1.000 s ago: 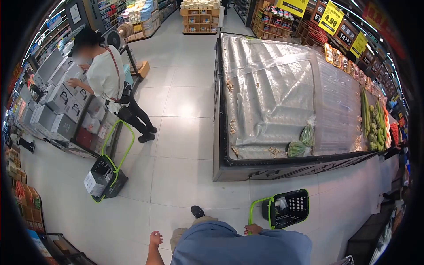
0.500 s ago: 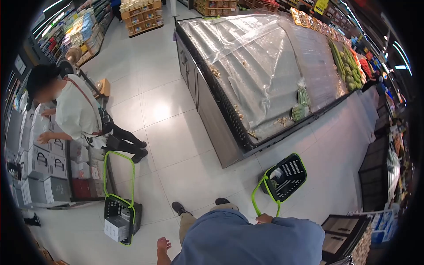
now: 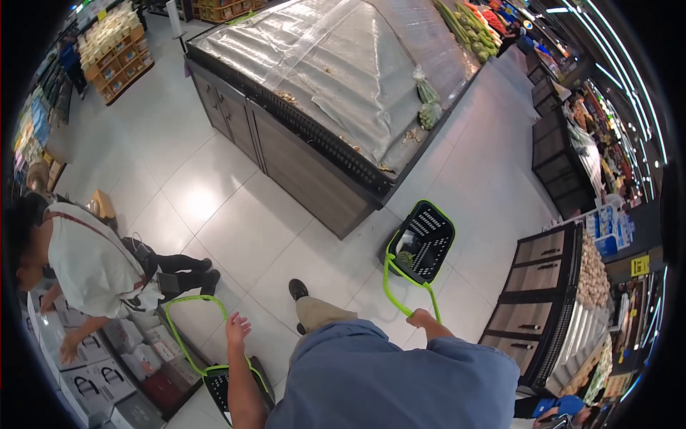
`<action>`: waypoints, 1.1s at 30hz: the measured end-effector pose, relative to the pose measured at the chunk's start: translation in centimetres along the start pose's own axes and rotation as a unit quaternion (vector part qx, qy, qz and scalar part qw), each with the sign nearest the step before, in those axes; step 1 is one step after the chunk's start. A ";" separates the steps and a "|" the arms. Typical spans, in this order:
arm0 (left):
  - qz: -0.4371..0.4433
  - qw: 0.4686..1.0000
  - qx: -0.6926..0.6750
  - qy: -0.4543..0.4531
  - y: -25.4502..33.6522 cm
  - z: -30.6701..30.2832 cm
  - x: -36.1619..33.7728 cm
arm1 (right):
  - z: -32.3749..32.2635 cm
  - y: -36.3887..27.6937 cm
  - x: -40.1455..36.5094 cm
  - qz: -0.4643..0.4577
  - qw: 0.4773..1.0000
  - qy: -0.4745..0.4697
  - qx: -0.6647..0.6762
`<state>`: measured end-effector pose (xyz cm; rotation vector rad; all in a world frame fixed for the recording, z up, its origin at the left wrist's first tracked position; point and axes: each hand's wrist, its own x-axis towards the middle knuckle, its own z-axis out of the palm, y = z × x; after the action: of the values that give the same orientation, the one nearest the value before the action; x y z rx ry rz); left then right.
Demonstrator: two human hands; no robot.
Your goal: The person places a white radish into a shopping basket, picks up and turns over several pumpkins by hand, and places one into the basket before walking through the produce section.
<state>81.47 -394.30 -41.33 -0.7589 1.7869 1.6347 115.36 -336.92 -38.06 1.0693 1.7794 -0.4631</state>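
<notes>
In the head view, the right hand (image 3: 423,317) is closed around the top of the long green handle (image 3: 389,286) of a black basket with a green rim (image 3: 431,226). The basket sits on the tiled floor (image 3: 236,236) just off the near corner of the produce counter (image 3: 300,164), and something green (image 3: 406,258) lies in its bottom. The left hand (image 3: 238,330) is open with its fingers spread. It holds nothing and hangs over the floor just above the green loop handle of a second basket (image 3: 187,350), whose black body (image 3: 218,382) sits beside the forearm.

Half a second ago the left hand was low at the bottom edge with only its wrist showing. Now it is higher and the whole forearm shows. The right hand has kept its grip, though the arm now reaches further out from the blue shirt (image 3: 386,379). The view has swung round since then. The counter, under its plastic sheet (image 3: 343,64), now fills the top, and the bagged greens (image 3: 429,107) lie by its far right edge. Another person in a white top (image 3: 89,264), who stood at mid-left, now bends at the lower left edge with a hand on the stacked boxes (image 3: 93,372). A dark drawer cabinet (image 3: 543,286) topped with pale bulbs (image 3: 593,272) now stands in full at the right.
</notes>
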 end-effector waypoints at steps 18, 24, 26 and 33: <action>-0.112 0.956 0.263 -0.069 14.5 -7.6 17.7 | 10.5 -16.6 -9.4 -0.067 0.956 -0.279 0.067; -0.040 0.941 0.321 -0.100 27.5 -3.4 24.7 | 8.5 -25.5 -14.8 -0.095 0.956 -0.244 0.131; -0.033 0.934 0.335 -0.117 30.9 -1.5 27.7 | 9.9 -28.5 -13.7 -0.103 0.954 -0.240 0.147; 0.002 0.911 0.362 -0.198 42.6 -0.4 39.4 | 8.5 -43.6 -14.0 -0.045 0.956 -0.145 0.251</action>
<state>23.49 -392.01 -42.90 -0.0707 1.8732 0.9010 85.91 -372.97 -36.12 1.1896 1.4846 -1.1157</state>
